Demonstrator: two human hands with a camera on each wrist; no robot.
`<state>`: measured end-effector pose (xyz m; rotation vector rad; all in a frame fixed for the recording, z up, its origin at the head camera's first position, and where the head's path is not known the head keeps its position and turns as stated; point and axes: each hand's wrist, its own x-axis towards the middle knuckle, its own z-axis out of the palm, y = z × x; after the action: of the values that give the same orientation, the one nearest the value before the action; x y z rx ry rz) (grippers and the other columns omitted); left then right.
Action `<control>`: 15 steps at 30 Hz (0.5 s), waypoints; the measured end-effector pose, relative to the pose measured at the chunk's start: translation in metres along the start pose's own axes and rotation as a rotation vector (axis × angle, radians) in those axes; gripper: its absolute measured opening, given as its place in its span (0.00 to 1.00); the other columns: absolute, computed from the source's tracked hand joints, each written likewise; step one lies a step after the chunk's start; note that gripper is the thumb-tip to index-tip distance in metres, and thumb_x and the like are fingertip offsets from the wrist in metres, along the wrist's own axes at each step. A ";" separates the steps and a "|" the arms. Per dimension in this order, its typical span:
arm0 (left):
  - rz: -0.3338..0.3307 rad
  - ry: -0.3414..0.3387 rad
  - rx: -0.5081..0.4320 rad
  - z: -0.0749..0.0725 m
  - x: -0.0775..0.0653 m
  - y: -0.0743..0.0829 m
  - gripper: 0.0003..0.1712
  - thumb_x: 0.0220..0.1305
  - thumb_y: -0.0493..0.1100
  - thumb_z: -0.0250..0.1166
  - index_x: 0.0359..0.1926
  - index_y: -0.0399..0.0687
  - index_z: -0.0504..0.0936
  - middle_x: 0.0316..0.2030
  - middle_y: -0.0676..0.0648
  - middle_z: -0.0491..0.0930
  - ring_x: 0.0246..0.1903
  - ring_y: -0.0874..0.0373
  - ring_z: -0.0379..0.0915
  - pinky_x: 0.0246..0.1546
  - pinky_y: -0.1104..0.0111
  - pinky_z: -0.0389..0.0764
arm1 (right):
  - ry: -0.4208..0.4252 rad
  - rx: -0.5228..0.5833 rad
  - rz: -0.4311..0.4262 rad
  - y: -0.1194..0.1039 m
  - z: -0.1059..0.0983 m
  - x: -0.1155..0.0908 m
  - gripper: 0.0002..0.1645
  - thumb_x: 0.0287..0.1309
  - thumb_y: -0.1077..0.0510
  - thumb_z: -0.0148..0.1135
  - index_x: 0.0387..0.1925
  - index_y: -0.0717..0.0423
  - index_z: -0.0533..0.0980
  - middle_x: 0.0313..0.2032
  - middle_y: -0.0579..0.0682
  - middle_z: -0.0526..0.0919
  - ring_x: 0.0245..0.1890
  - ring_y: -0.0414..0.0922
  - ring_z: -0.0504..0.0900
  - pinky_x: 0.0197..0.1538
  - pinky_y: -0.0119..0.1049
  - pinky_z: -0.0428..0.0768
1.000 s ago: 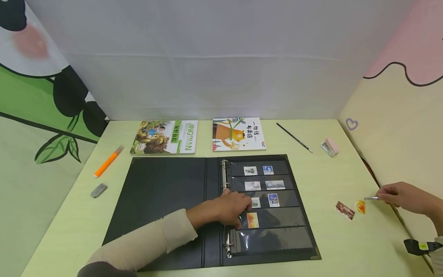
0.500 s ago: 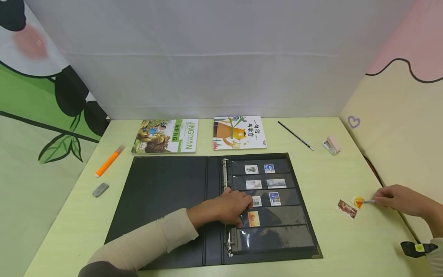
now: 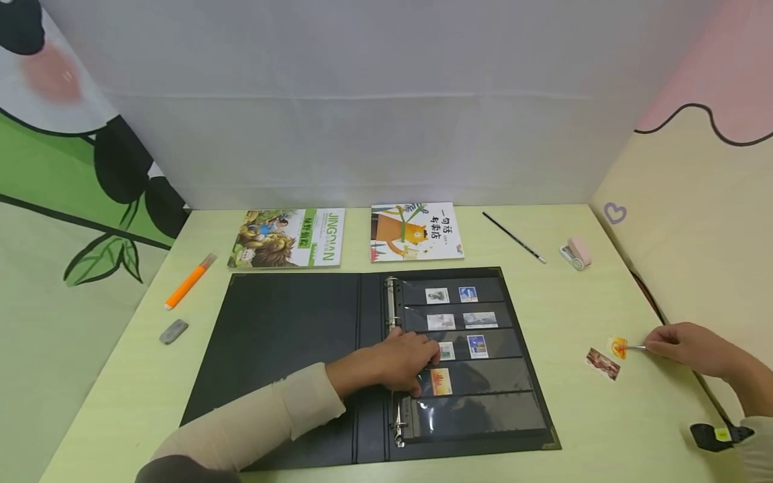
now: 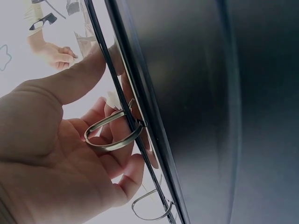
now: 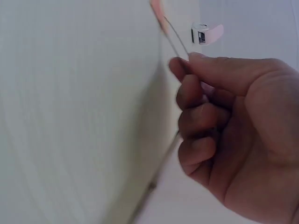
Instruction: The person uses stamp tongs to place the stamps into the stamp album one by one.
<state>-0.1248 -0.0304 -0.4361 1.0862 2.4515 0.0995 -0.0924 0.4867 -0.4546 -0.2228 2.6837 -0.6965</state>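
My right hand pinches a pair of slim metal tweezers between thumb and fingers. At their tips is a small orange-yellow stamp, seen in the right wrist view as an orange sliver above the tabletop. A brown-red stamp lies close by on the table. Over the open black ring-binder stamp album, my left hand rests on the pocket page beside the metal rings, fingertips at the third and fourth rows. Several stamps sit in the upper rows, with one orange stamp in the fourth.
Two picture books lie behind the album. A pencil and a pink-and-white small device are at the back right. An orange marker and a grey eraser lie left. A wall borders the right table edge.
My right hand has moved a little left with the tweezers, and the orange-yellow stamp has shifted left and turned at their tips. The left hand has stayed on the page.
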 end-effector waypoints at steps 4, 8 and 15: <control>0.006 0.003 0.014 -0.001 -0.001 0.001 0.28 0.48 0.55 0.75 0.47 0.62 0.71 0.44 0.59 0.75 0.43 0.64 0.68 0.44 0.65 0.61 | 0.127 -0.071 -0.032 -0.005 0.003 0.005 0.08 0.67 0.56 0.55 0.34 0.54 0.78 0.23 0.38 0.70 0.24 0.29 0.61 0.27 0.29 0.60; -0.007 0.002 0.007 -0.002 -0.002 0.001 0.28 0.48 0.55 0.75 0.47 0.62 0.70 0.44 0.59 0.75 0.42 0.64 0.68 0.43 0.66 0.60 | 0.202 -0.111 -0.098 -0.015 -0.001 0.014 0.05 0.65 0.58 0.57 0.34 0.53 0.79 0.24 0.38 0.73 0.25 0.29 0.62 0.28 0.28 0.61; -0.009 0.004 -0.009 -0.001 -0.003 0.001 0.29 0.47 0.54 0.76 0.48 0.61 0.71 0.43 0.58 0.75 0.40 0.63 0.66 0.42 0.66 0.59 | 0.156 -0.017 -0.166 -0.043 0.001 0.034 0.05 0.64 0.58 0.58 0.34 0.52 0.79 0.27 0.42 0.76 0.26 0.31 0.66 0.29 0.28 0.65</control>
<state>-0.1225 -0.0316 -0.4336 1.0713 2.4572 0.1103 -0.1211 0.4409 -0.4447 -0.4156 2.8444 -0.7694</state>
